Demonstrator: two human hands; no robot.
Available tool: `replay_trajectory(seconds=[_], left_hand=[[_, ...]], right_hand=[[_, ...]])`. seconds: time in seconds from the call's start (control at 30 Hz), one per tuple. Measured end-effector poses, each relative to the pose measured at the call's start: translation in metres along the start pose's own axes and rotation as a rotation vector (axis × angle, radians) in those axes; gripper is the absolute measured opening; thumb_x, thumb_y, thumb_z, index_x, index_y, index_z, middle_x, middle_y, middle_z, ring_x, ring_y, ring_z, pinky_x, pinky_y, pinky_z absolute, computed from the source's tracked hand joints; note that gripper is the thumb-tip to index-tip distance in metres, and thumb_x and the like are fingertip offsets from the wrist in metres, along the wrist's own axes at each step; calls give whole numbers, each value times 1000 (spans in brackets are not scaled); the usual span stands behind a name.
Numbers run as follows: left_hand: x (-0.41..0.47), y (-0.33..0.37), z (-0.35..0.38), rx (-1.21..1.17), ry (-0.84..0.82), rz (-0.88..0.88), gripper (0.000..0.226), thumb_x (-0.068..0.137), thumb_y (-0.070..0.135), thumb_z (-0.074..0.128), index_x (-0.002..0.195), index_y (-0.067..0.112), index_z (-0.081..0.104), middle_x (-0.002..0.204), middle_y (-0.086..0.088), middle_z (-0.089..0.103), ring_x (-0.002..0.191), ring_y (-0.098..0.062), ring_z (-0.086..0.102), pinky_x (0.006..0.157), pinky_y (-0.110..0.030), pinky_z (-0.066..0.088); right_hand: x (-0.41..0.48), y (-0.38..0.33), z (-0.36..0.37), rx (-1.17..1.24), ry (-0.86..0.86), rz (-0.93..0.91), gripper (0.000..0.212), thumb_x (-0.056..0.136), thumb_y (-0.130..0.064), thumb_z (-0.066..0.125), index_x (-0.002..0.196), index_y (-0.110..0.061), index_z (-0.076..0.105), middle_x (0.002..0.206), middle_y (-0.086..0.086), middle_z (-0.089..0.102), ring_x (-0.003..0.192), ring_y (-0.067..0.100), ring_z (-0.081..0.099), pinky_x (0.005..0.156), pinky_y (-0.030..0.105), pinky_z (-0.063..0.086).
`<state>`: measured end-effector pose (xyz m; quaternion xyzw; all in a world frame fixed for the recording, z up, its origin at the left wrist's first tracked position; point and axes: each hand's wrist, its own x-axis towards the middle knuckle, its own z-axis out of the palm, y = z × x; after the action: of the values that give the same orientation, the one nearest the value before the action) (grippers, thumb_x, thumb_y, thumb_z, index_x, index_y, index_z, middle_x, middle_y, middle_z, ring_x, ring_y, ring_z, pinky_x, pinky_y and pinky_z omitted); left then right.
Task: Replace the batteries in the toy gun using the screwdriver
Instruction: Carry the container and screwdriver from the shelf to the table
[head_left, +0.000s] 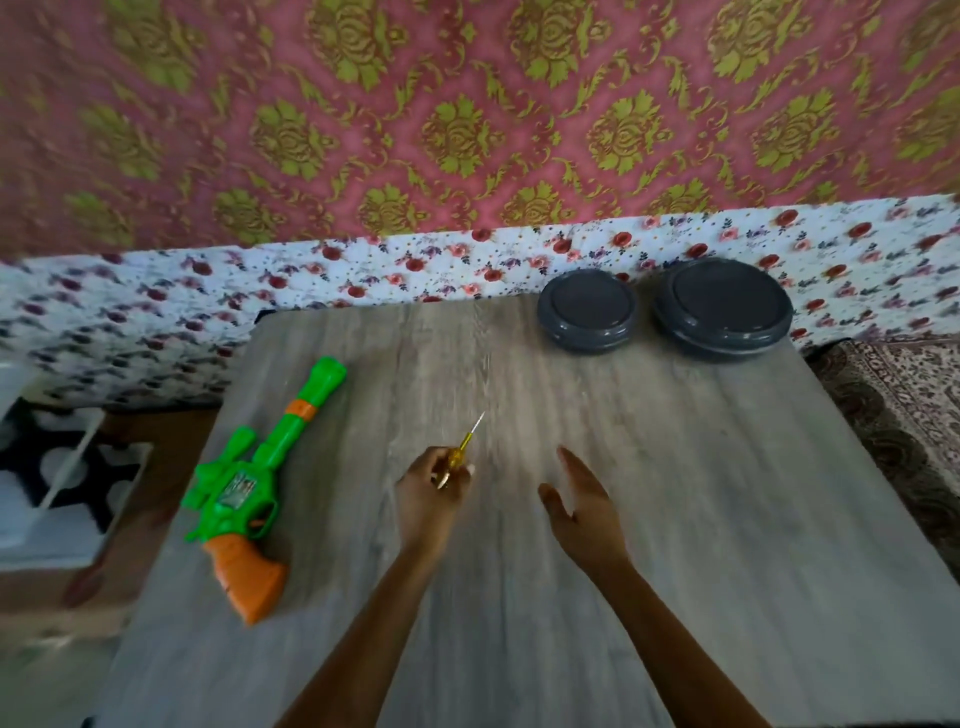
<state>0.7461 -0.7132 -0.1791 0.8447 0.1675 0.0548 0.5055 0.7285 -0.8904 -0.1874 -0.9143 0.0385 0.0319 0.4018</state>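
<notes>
A grey, wood-grained table (675, 519) is seen from above, set against a flowered white cloth (415, 270) with a pink and gold patterned hanging (467, 114) behind it. The far edge of the table is met by the cloth; the left edge drops to a cluttered floor, and a patterned rug (904, 415) is seen past the right edge. Most of the tabletop is left bare, with broad open room in the middle and to the right.

The toy gun (254, 493), of glossy green plastic with an orange grip and an orange band on its barrel, is laid flat near the left edge, muzzle pointing away. The screwdriver (464, 446), with a clear yellow handle and a thin metal shaft, is clamped in the fingers of the left hand (431, 493), tip pointed away and up, well apart from the gun. The right hand (584, 506) is held open beside it, fingers apart, nothing in it.

Two round dark grey lidded containers (587, 317) (723, 309) are set side by side at the far right edge.
</notes>
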Motion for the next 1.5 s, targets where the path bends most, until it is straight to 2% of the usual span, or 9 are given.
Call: replay_trajectory(seconds=[0.1, 0.23, 0.43, 0.57, 0.77, 0.9, 1.07, 1.37, 1.5], left_hand=[[-17, -30, -6, 98, 53, 83, 3, 81, 14, 70, 84, 13, 68, 75, 4, 63, 65, -4, 56, 61, -24, 43], [-31, -63, -12, 227, 57, 281, 10, 84, 10, 62, 92, 9, 68, 87, 18, 53, 69, -1, 53, 67, 1, 36], [-30, -100, -9, 375, -49, 443, 40, 85, 30, 48, 115, 10, 66, 117, -4, 66, 110, -17, 58, 96, -16, 36], [-32, -99, -7, 436, -18, 496, 32, 89, 15, 60, 120, 13, 64, 119, -1, 66, 105, -16, 62, 92, -22, 43], [-34, -104, -2, 501, 4, 591, 25, 89, 15, 55, 112, 15, 66, 87, -2, 66, 63, -15, 56, 58, -21, 41], [-39, -108, -2, 575, 48, 655, 23, 92, 18, 52, 110, 12, 65, 100, -10, 68, 84, -24, 61, 65, -18, 32], [-63, -104, -5, 770, 161, 614, 26, 92, 24, 46, 111, 14, 59, 102, -12, 66, 94, -33, 61, 72, -35, 46], [-123, -99, -68, 520, 302, 606, 19, 89, 18, 52, 104, 12, 63, 90, -13, 67, 83, -31, 62, 56, -27, 32], [-107, -109, -119, 387, 343, 518, 21, 88, 13, 56, 104, 4, 66, 98, -18, 68, 92, -35, 61, 73, -35, 45]], right_hand=[[-20, 10, 20, -122, -94, -67, 63, 88, -41, 37, 144, -11, 30, 149, 6, 35, 139, 23, 31, 112, 26, 20], [-29, 37, 49, -431, -68, -211, 61, 86, -41, 35, 137, -7, 42, 140, 13, 47, 128, 30, 47, 112, 33, 24], [-30, 57, 65, -608, 6, -297, 62, 92, -46, 23, 140, -9, 39, 147, 12, 39, 135, 27, 38, 111, 42, 20], [-31, 55, 64, -626, 36, -333, 68, 90, -49, 18, 141, -9, 36, 149, 13, 34, 138, 27, 32, 112, 37, 14], [-28, 56, 64, -643, -22, -342, 62, 96, -48, 21, 149, -18, 12, 158, 3, 7, 146, 19, 5, 117, 33, 2], [-29, 58, 66, -598, -11, -356, 59, 97, -45, 27, 148, -16, 19, 157, 5, 14, 145, 21, 10, 117, 36, 7], [-47, 60, 58, -563, -26, -390, 56, 98, -42, 31, 145, -13, 27, 155, 9, 22, 143, 22, 20, 117, 35, 15], [-111, 29, 54, -432, -35, -487, 55, 93, -33, 49, 143, -18, 31, 151, 2, 33, 134, 22, 37, 107, 32, 33], [-108, -14, 87, -320, -60, -569, 56, 93, -39, 49, 143, -20, 33, 150, 2, 35, 135, 21, 37, 107, 29, 31]])
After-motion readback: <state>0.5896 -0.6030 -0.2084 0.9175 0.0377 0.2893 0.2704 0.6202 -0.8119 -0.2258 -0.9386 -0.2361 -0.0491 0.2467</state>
